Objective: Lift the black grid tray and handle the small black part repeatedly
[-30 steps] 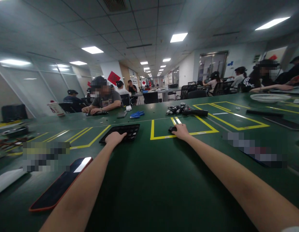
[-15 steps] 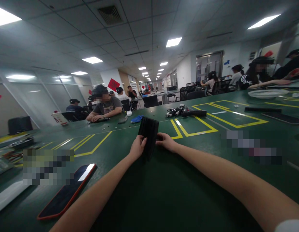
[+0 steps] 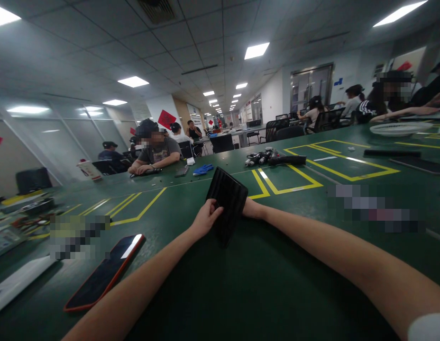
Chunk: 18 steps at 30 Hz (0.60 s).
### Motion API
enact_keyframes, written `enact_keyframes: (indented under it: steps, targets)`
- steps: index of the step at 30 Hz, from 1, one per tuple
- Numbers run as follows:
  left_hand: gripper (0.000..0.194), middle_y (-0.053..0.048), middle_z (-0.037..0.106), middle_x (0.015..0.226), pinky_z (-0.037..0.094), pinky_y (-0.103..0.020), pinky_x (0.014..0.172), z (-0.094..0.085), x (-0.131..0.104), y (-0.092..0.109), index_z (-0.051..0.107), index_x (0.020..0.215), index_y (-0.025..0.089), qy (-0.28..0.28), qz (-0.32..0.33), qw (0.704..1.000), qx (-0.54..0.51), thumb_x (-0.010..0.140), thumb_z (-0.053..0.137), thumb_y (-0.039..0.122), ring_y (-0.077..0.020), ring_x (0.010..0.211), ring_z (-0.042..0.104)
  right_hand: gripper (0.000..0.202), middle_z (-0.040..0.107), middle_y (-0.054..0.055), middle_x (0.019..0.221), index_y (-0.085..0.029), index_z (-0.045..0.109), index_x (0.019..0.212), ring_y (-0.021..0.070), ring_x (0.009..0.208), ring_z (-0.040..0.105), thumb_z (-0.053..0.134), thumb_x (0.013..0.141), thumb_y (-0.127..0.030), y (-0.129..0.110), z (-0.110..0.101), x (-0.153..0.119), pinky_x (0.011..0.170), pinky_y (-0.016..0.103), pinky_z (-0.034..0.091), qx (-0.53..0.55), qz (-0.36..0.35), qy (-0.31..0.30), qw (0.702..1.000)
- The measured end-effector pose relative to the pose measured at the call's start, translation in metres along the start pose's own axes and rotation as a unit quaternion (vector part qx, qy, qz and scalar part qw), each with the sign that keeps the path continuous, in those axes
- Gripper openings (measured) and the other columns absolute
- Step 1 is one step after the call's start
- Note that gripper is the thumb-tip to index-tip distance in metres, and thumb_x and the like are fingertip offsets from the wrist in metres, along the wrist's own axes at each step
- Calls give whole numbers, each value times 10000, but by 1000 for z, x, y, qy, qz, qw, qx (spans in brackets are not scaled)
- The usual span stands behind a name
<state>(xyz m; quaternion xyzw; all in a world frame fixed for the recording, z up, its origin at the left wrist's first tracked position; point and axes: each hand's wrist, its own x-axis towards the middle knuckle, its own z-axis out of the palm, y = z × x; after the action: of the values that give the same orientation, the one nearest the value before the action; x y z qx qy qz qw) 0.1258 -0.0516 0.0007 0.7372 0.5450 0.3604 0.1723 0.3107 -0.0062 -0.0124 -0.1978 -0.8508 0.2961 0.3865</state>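
The left hand (image 3: 206, 220) clamped the flat black panel (image 3: 231, 196) at eight o'clock, holding it tilted above the table (image 3: 262, 284), near view centre, towards six. The right hand's (image 3: 253, 209) grip, at three o'clock, was hidden, untellable. Turning it called for steadiness.
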Motion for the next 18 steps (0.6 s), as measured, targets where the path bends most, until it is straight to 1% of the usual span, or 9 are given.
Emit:
enact_keyframes:
  steps: [3,5,7,9,11,12,14,15,18]
  targets:
    - [307,54,426,583,321,-249,539,-8,4,2,556,944,165,-23,-11,999,-26,700,607,344,-121,553,416,433,506,66,1301,-191,538,1202,234,1217,432,568,770,-196,3,3,3,1028,379,339,-69,-43,-6,997]
    - [249,53,437,586,320,-232,508,-13,8,2,566,893,166,-31,-83,989,-119,699,608,316,-104,525,415,439,483,59,1326,-199,519,1224,221,1236,414,542,787,-173,5,5,4,1046,364,315,-94,-53,-9,994]
    - [131,50,432,587,321,-210,462,-17,10,2,536,831,155,-23,-179,957,-228,741,547,250,-83,482,411,425,498,57,1312,-192,528,1215,216,1220,433,532,792,-164,7,7,5,1049,358,310,-112,-49,-15,992]
    - [46,41,438,594,337,-193,436,-19,10,2,490,800,144,-8,-235,929,-286,755,482,151,-68,458,420,406,515,52,1296,-184,547,1196,216,1207,446,534,790,-169,8,7,5,1051,357,305,-131,-43,-22,990]
    - [96,23,477,618,380,-190,445,-19,8,2,464,811,138,-3,-241,925,-292,737,465,77,-63,467,451,402,514,48,1297,-182,551,1193,219,1207,443,537,791,-182,9,7,5,1053,355,302,-144,-41,-23,988]
    - [111,14,501,634,400,-191,449,-19,7,3,461,821,139,-3,-240,925,-294,735,472,69,-64,474,465,407,509,46,1303,-183,546,1200,221,1209,440,535,794,-188,9,7,4,1052,354,304,-146,-41,-18,988]
    - [70,10,523,630,403,-183,418,-19,5,4,464,814,146,-12,-221,931,-291,761,503,123,-63,456,460,420,498,40,1314,-195,523,1224,216,1210,440,526,804,-195,9,7,4,1050,348,309,-138,-45,-8,989]
    - [67,18,519,607,381,-170,386,-20,4,4,469,797,150,-20,-206,935,-288,771,527,172,-58,433,439,427,491,35,1321,-205,510,1237,209,1211,440,520,810,-198,9,7,4,1051,344,308,-131,-49,-9,990]
    - [162,45,477,546,278,-130,319,-23,3,5,492,744,147,-55,-176,936,-299,753,596,271,-32,381,360,433,479,39,1331,-211,496,1249,200,1222,431,515,816,-196,9,7,4,1057,342,296,-118,-64,-22,991]
